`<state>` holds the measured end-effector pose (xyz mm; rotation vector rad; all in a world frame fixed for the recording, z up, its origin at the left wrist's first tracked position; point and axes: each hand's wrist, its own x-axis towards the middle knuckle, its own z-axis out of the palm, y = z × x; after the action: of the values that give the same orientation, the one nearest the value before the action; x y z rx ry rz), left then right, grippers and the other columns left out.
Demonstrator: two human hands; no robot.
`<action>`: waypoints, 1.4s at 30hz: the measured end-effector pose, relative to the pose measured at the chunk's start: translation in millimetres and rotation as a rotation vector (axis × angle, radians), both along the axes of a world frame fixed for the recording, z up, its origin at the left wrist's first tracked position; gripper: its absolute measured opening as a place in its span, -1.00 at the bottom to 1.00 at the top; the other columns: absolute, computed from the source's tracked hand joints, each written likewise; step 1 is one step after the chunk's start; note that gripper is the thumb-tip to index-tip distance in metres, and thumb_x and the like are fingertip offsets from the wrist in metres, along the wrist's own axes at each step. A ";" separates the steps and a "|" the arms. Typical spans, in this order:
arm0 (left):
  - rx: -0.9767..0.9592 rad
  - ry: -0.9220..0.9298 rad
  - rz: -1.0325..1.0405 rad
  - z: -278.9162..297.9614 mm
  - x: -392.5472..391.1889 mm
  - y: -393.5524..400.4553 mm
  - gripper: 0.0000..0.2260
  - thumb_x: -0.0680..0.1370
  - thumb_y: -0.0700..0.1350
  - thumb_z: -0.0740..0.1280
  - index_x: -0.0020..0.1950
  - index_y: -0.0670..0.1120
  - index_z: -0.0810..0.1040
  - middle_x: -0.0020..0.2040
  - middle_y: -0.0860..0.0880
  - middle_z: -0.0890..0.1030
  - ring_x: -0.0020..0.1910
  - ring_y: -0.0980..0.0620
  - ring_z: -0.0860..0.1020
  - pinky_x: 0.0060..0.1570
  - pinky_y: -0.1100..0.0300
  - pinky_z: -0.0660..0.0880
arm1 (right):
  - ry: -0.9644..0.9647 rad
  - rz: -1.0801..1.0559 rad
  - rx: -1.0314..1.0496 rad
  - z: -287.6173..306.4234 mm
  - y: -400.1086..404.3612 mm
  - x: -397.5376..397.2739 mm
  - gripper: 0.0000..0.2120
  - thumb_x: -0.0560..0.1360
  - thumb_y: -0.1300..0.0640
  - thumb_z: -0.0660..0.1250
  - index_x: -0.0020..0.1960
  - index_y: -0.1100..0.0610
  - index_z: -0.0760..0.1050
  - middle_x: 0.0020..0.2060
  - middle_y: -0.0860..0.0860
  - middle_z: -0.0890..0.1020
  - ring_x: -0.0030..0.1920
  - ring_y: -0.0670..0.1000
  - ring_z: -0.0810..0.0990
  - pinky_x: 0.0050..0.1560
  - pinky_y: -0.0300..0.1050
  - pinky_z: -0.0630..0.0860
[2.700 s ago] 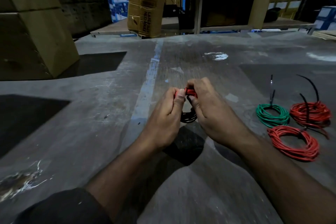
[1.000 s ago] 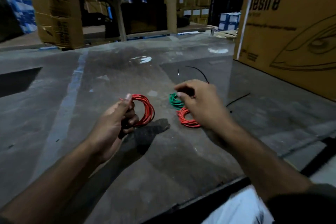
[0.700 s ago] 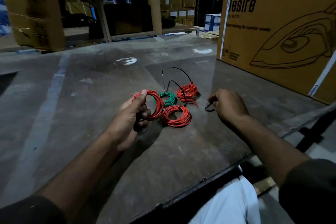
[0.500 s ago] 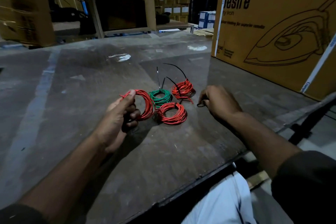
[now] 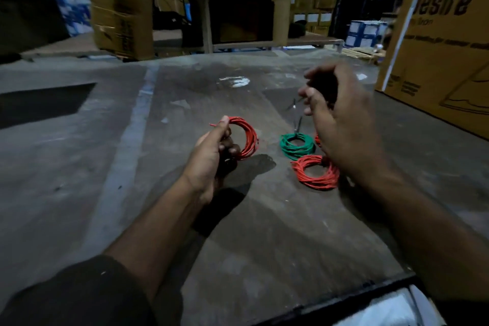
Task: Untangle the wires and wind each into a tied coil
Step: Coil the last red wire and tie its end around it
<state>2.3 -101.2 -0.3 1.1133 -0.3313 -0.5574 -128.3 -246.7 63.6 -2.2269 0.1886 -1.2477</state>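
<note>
Two hands of yours: left hand point(image 5: 211, 152) fingers grasping a red coil point(image 5: 244, 137), right hand point(image 5: 341, 124) fingers curled, grasp unclear.

**A Big Storeroom**

This was a warehouse. Tall brown cardboard boxes point(image 5: 121, 5) stood all around. More boxes sat stacked on shelves point(image 5: 309, 0) far back. A huge printed carton point(image 5: 439, 61) stood beside the worn gray table point(image 5: 79, 167). The light was dim.
</note>
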 end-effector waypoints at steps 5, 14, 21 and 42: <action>0.026 0.038 0.179 4.7 17.6 10.1 -0.71 0.59 0.17 0.30 -0.22 0.02 0.46 -0.44 0.10 0.38 -0.47 0.14 0.42 -0.37 0.21 0.27 | -0.104 0.406 0.543 9.6 32.6 40.2 -0.88 0.63 0.29 0.20 0.12 0.16 0.46 -0.06 0.06 0.66 -0.03 -0.03 0.67 -0.01 -0.15 0.62; -0.108 0.151 0.354 4.4 44.2 20.6 -0.74 0.62 0.10 0.29 -0.19 0.00 0.40 -0.49 0.12 0.36 -0.53 0.19 0.35 -0.56 0.35 0.17 | -0.196 0.430 0.846 -20.8 39.1 86.6 -0.94 0.58 0.32 0.29 0.03 0.21 0.46 -0.08 0.17 0.72 -0.15 0.06 0.68 -0.09 -0.14 0.61; -0.052 0.073 0.406 1.1 42.8 18.0 -0.77 0.63 0.07 0.28 -0.15 -0.01 0.42 -0.40 0.08 0.33 -0.48 0.19 0.39 -0.53 0.34 0.25 | -0.242 0.288 0.863 -43.6 31.9 88.2 -0.93 0.57 0.31 0.32 -0.01 0.20 0.43 -0.13 0.11 0.74 -0.15 0.10 0.72 -0.17 -0.16 0.62; 0.033 -0.009 0.435 1.2 35.5 20.7 -0.77 0.60 0.17 0.26 -0.10 0.03 0.50 -0.39 0.10 0.39 -0.33 0.14 0.42 -0.25 0.21 0.37 | -0.089 0.090 0.841 -63.3 51.3 82.3 -0.86 0.49 0.23 0.43 -0.14 0.18 0.47 -0.20 0.13 0.68 -0.25 -0.04 0.72 -0.19 -0.09 0.61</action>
<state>37.8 -80.5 0.9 1.1773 -0.0812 -0.1727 -45.9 -195.4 0.3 -1.4347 0.4721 -0.9642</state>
